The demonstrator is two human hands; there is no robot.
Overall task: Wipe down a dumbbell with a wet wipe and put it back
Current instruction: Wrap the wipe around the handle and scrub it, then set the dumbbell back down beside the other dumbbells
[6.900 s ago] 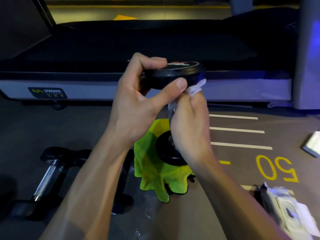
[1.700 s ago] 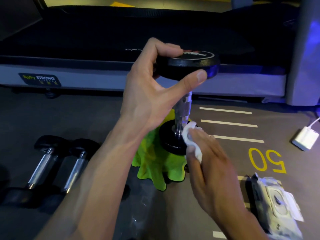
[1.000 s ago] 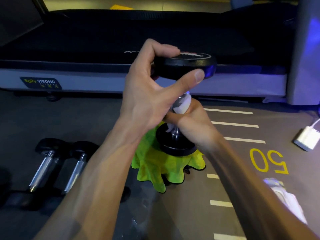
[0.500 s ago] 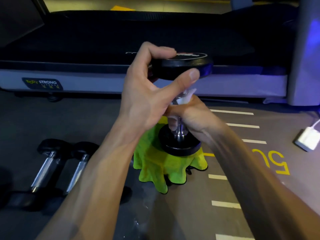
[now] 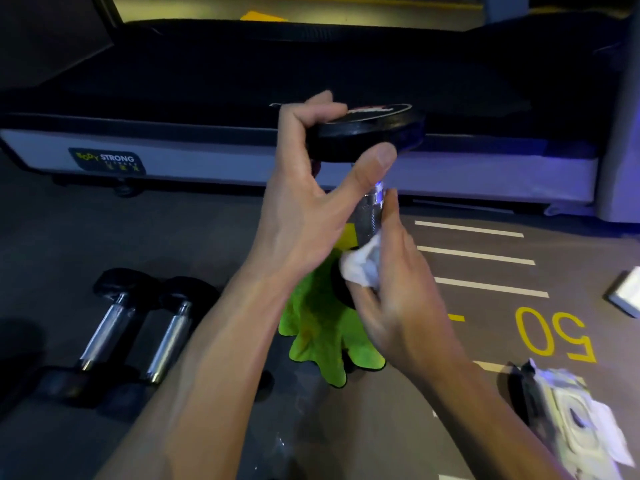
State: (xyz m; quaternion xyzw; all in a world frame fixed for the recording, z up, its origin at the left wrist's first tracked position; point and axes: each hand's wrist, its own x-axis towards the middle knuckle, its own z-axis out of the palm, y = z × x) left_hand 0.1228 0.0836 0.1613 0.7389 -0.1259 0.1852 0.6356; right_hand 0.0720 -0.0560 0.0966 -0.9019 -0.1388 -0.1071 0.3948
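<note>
A dumbbell (image 5: 372, 131) with black heads and a chrome handle stands upright on its lower head, on a green cloth (image 5: 322, 337) on the floor. My left hand (image 5: 311, 195) grips the rim of the top head between thumb and fingers. My right hand (image 5: 398, 285) holds a crumpled white wet wipe (image 5: 362, 265) against the lower part of the chrome handle, near the bottom head. The right hand hides most of the bottom head.
Two more dumbbells (image 5: 135, 327) lie side by side on the floor at the left. A wet wipe packet (image 5: 571, 414) lies at the lower right. A white box (image 5: 627, 296) sits at the right edge. A treadmill (image 5: 242, 98) runs across the back.
My right hand has come off its wrap round the handle and slid down to the handle's lower part with the wipe. The left hand keeps its grip on the top head.
</note>
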